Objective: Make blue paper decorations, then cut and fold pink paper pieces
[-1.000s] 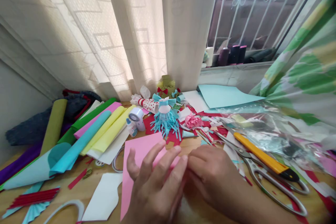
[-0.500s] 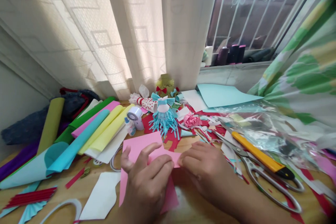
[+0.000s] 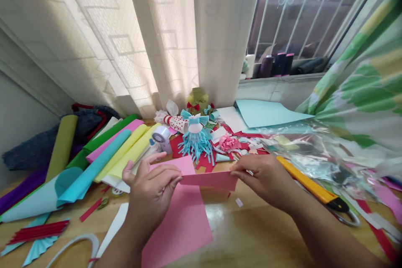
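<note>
A narrow pink paper strip [image 3: 209, 179] stretches between my hands, raised above the table. My left hand [image 3: 153, 190] pinches its left end between thumb and index finger, with the other fingers lifted. The right end is pinched by my right hand [image 3: 262, 178]. Beneath the strip a larger pink paper sheet [image 3: 180, 226] lies on the wood, partly covered by my left hand and the strip. Just beyond stands a blue fringed paper figure [image 3: 196, 138] with a pleated bow.
Rolled coloured papers [image 3: 94, 167] lie at the left. A yellow cutter [image 3: 310, 184] rests at the right, near clear plastic wrapping [image 3: 314, 150]. Behind my hands are a white puncher [image 3: 162, 137], a pink paper flower [image 3: 229, 142] and red scraps. A white ring handle [image 3: 75, 245] is front left.
Both hands have lifted the pink strip off the table and moved apart, stretching it out between them. The right hand now covers much of the scissors.
</note>
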`<act>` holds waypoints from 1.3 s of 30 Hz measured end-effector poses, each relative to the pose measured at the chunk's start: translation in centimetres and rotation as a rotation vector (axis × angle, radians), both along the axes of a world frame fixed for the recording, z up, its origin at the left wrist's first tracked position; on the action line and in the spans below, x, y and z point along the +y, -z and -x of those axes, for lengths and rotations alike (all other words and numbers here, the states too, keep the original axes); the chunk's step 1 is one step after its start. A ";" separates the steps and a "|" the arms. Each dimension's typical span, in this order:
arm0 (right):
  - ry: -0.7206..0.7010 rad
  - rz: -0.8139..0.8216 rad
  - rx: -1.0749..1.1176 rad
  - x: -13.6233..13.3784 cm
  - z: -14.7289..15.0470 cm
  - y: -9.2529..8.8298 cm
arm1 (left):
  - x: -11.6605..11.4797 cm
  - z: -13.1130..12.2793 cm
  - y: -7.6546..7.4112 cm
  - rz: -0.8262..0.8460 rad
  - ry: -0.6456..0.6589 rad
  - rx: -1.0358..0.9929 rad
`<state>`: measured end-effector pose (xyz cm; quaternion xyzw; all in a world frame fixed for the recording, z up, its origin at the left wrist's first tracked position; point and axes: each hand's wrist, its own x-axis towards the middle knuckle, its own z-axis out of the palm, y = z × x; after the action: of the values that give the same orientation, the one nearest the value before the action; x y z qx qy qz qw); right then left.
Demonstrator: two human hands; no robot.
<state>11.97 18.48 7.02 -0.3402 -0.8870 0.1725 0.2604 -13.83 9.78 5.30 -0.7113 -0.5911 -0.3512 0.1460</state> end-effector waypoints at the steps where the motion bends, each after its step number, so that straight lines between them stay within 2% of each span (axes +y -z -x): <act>1: -0.001 0.021 0.007 0.1 -0.1 0.0 | 0.1 0.3 0.0 0.018 -0.004 -0.038; 5: -0.006 0.114 0.048 0.6 -0.4 0.1 | 0.2 1.4 -0.2 0.078 -0.004 -0.197; 7: 0.022 0.172 0.087 0.9 -0.7 0.2 | 0.4 1.9 -0.3 0.099 -0.032 -0.373; 9: 0.080 0.293 0.175 1.3 -0.9 0.1 | 0.7 2.1 -0.1 0.080 -0.103 -0.711; 11: 0.130 0.463 0.293 1.5 -0.8 0.2 | 1.1 1.8 0.2 0.020 -0.127 -1.134; 13: 0.138 0.606 0.415 1.6 -0.4 0.5 | 1.4 1.0 0.8 0.054 -0.027 -1.484; 15: 0.108 0.697 0.528 1.6 0.2 1.0 | 1.6 -0.1 1.3 0.236 0.162 -1.669; 16: 0.096 0.731 0.580 1.6 0.6 1.3 | 1.5 -0.7 1.5 0.329 0.241 -1.701; 18: 0.086 0.783 0.645 1.7 1.2 2.0 | 1.4 -1.7 1.8 0.458 0.303 -1.698; 20: 0.084 0.805 0.649 1.7 1.6 2.5 | 1.2 -2.2 1.9 0.486 0.251 -1.642; 24: 0.058 0.770 0.579 1.9 1.9 2.7 | 1.1 -2.4 2.0 0.440 0.111 -1.534; 26: 0.063 0.723 0.546 1.9 2.0 2.6 | 1.1 -2.3 2.1 0.475 0.108 -1.502; 30: 0.088 0.670 0.502 1.7 2.3 2.8 | 1.1 -2.4 2.2 0.555 0.187 -1.435; 35: 0.148 0.645 0.543 0.8 3.3 3.9 | 0.8 -3.8 1.9 0.501 0.212 -1.663; 39: 0.085 0.717 0.568 0.4 3.5 4.1 | 0.6 -4.3 2.0 0.507 0.190 -1.724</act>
<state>8.43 18.93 2.88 -0.3841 -0.6500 0.5441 0.3660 -9.50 10.42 3.33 -0.2579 -0.4937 -0.6322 -0.5386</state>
